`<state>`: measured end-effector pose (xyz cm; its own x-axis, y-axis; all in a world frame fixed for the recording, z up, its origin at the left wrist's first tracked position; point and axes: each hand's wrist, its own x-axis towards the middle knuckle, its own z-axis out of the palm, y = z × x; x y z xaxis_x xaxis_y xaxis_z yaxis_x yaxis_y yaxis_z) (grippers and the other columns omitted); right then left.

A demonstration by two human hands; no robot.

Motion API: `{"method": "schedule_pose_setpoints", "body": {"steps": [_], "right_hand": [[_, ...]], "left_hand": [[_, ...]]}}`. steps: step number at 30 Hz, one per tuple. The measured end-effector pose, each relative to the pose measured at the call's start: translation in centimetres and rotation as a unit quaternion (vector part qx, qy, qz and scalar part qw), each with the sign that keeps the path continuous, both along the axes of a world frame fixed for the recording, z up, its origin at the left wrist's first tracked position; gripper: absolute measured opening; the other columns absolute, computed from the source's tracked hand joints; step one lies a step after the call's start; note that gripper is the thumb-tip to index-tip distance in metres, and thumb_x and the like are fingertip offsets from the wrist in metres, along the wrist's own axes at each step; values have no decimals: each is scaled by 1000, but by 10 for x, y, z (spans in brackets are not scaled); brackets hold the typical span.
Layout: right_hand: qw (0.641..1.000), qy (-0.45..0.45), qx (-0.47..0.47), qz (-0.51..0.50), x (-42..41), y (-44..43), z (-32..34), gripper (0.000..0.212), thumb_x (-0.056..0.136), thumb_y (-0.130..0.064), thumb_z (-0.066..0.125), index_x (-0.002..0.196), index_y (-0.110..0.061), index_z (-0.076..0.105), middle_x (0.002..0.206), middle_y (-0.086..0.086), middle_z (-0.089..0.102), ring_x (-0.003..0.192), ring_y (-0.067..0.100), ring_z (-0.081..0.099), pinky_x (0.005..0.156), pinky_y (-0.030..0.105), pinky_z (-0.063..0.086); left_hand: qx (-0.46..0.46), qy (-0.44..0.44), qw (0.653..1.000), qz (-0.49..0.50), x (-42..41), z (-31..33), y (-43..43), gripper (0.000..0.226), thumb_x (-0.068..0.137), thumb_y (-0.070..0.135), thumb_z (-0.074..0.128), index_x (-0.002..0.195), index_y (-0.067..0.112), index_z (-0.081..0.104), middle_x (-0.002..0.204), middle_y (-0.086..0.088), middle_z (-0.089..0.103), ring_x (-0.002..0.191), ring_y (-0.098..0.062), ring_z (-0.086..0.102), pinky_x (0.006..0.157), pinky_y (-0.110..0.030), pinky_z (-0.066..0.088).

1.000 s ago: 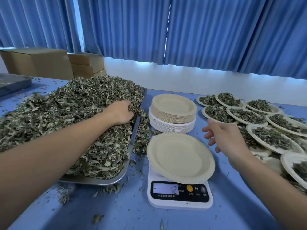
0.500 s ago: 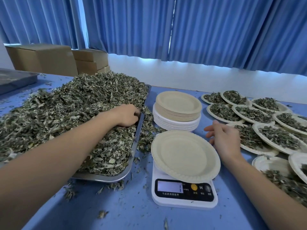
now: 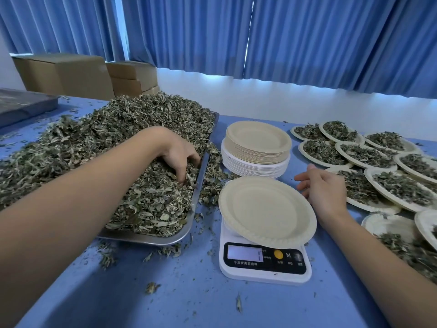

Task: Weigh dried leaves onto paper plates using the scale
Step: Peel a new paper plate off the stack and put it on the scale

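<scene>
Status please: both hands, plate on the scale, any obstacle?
Left hand grips dried green leaves. Right hand open beside empty beige paper plate on white scale. Nothing blocks the plate.

We see a blue desk (image 3: 189,292) flecked with grey-green crumbs. The dried leaves (image 3: 118,138) are dull grey-green with paler, silvery patches, and they lie on a silver-grey tray (image 3: 146,239). The paper plate (image 3: 267,209) is plain cream with a crimped pattern round its rim. The scale (image 3: 264,276) is white, with a black panel (image 3: 264,262), a yellow button (image 3: 278,254) and a pale lilac display (image 3: 244,253). The plate stack (image 3: 257,140) is tan above and white below. The filled plates (image 3: 390,224) are cream. Behind, we see blue curtains (image 3: 307,43) in vertical pleats, a white wall (image 3: 236,100) and brown cardboard boxes (image 3: 66,76).
</scene>
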<state>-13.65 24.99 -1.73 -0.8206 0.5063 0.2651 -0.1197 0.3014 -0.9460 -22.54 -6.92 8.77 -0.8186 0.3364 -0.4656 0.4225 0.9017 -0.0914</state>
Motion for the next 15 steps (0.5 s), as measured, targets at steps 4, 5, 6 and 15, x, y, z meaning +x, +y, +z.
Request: {"method": "schedule_pose_setpoints", "body": {"steps": [4, 5, 6, 15], "right_hand": [[1000, 3, -4, -3, 1, -2, 1, 48, 105, -36, 52, 73, -9, 75, 55, 3, 65, 43, 17, 52, 49, 31, 45], [1000, 7, -5, -7, 1, -2, 1, 48, 105, -36, 51, 73, -10, 75, 54, 1, 64, 42, 16, 52, 47, 28, 45], [1000, 11, -9, -11, 2, -2, 1, 48, 105, -36, 51, 72, -10, 75, 53, 0, 64, 41, 16, 51, 44, 26, 44], [1000, 16, 1, -23, 5, -1, 1, 48, 105, -37, 50, 73, -10, 75, 54, 0, 63, 39, 16, 50, 40, 25, 41]], "left_hand": [[2, 35, 999, -11, 4, 1, 2, 82, 79, 27, 84, 151, 22, 45, 150, 0, 48, 129, -23, 50, 102, -34, 44], [7, 40, 999, -15, 4, 1, 2, 81, 79, 26, 84, 150, 22, 46, 150, 0, 49, 130, -24, 50, 104, -34, 43], [11, 46, 999, -19, 5, 2, 1, 80, 78, 25, 85, 149, 21, 48, 149, -1, 50, 130, -24, 51, 105, -35, 43], [207, 204, 956, 29, 0, -2, -14, 65, 78, 16, 83, 139, 17, 60, 115, -6, 71, 100, -25, 67, 91, -37, 53]]}}
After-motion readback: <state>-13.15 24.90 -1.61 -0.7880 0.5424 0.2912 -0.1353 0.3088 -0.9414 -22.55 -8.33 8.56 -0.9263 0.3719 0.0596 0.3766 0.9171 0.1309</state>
